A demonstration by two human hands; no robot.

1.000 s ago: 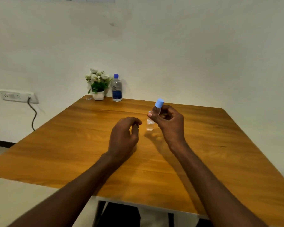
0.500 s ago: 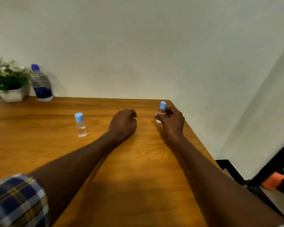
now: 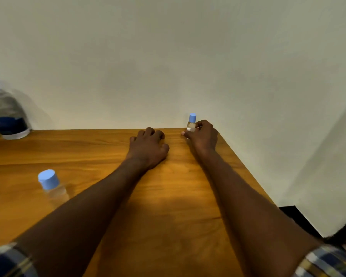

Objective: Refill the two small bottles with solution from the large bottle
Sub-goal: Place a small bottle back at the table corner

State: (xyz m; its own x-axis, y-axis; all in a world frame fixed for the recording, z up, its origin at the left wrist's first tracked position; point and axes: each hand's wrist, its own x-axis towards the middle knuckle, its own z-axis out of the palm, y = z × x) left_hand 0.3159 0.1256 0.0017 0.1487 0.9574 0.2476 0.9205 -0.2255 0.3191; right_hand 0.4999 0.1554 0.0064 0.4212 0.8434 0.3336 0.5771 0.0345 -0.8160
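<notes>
Wooden table's [image 3: 168,226] far corner: right hand [image 3: 203,134] grips small bottle [image 3: 191,123].

One head-worn wide-angle view looks forward and down, close over the wooden table [image 3: 168,216], facing the wall [image 3: 168,56]
</notes>
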